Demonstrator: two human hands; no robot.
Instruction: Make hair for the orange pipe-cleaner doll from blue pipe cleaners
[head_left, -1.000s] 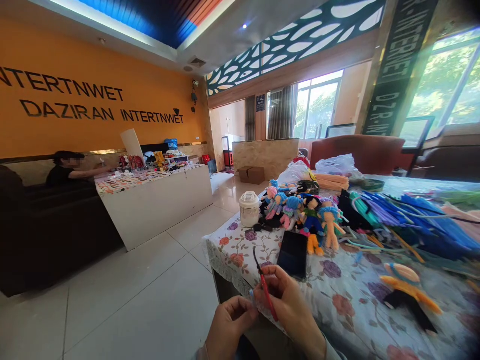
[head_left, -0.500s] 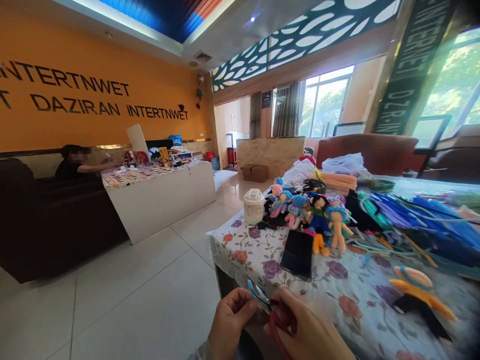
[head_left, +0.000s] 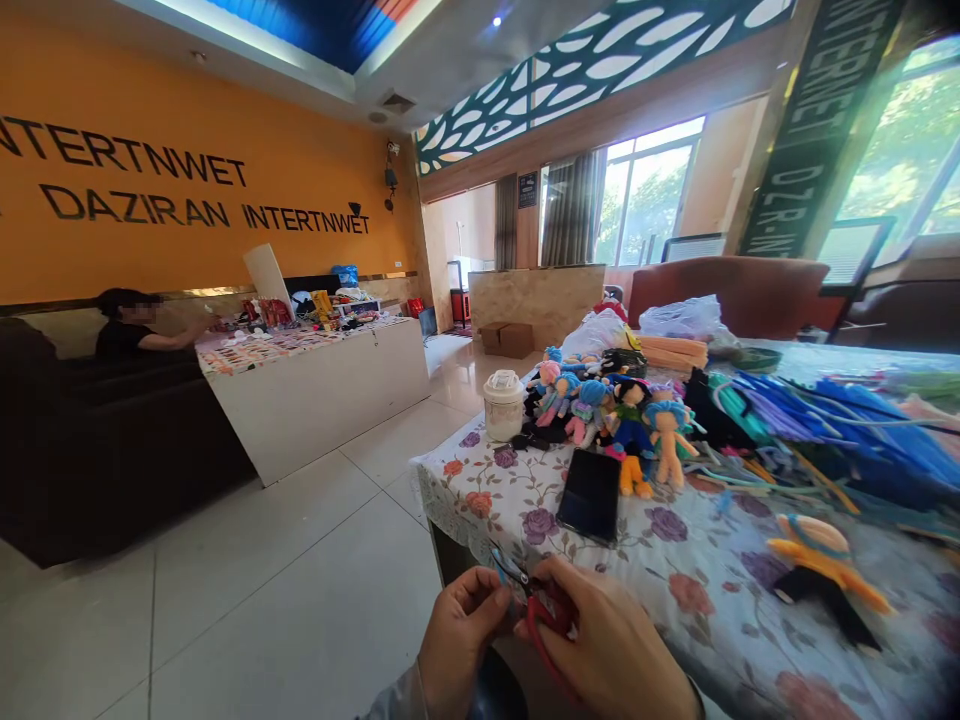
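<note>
My left hand (head_left: 461, 635) is closed, pinching a short piece of light blue pipe cleaner (head_left: 502, 576) between thumb and fingers. My right hand (head_left: 604, 625) grips red-handled scissors (head_left: 537, 612), whose blades point up and left beside the blue piece. Both hands are close together at the near edge of the table; whether the blades touch the blue piece I cannot tell. To the right on the floral tablecloth (head_left: 637, 560) lies a small doll (head_left: 814, 555) with a peach head, orange top and black legs. A dark phone (head_left: 590, 495) rests beyond my hands.
Several small fuzzy dolls (head_left: 589, 405) are heaped behind the phone, beside a white lidded cup (head_left: 503, 408). Bundles of coloured pipe cleaners (head_left: 847, 425) spread over the right side. Across the tiled floor, a person (head_left: 131, 325) sits at another table (head_left: 322, 395).
The scissors' blades have tilted further left and moved slightly up, beside the blue piece. Both hands have shifted only a little, and the whole view has turned slightly.
</note>
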